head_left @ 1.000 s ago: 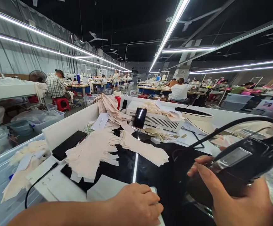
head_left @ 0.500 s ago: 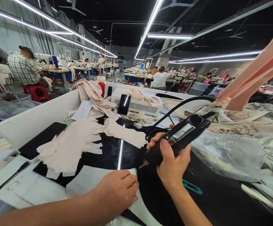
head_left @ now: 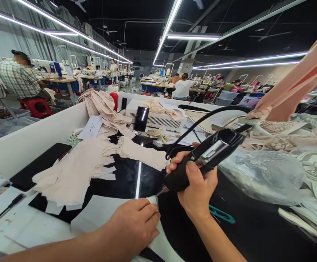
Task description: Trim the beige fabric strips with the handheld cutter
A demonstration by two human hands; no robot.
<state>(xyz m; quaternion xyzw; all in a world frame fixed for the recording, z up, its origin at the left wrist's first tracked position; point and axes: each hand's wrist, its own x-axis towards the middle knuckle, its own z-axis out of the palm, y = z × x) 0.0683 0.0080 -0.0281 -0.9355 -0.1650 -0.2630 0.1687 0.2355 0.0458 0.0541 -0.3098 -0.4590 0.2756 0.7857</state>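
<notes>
The right hand (head_left: 198,187) wraps its fingers around a black corded hand tool (head_left: 203,158) above the black tabletop (head_left: 175,216). Its long axis slants, metal tip pointing down-left toward the left hand (head_left: 136,222), whose fingers press together over white sheeting (head_left: 162,240); thumb hidden.

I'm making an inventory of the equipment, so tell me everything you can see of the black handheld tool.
The black tool has a dark, rounded, glossy upper body with a silvery plate, a duller grip and a thin tip. It slants, tip end low, above the black tabletop. The right hand grips its lower part; the tip points toward the left hand. Its upper end is near knotted pink cloth; how they join is unclear.
</notes>
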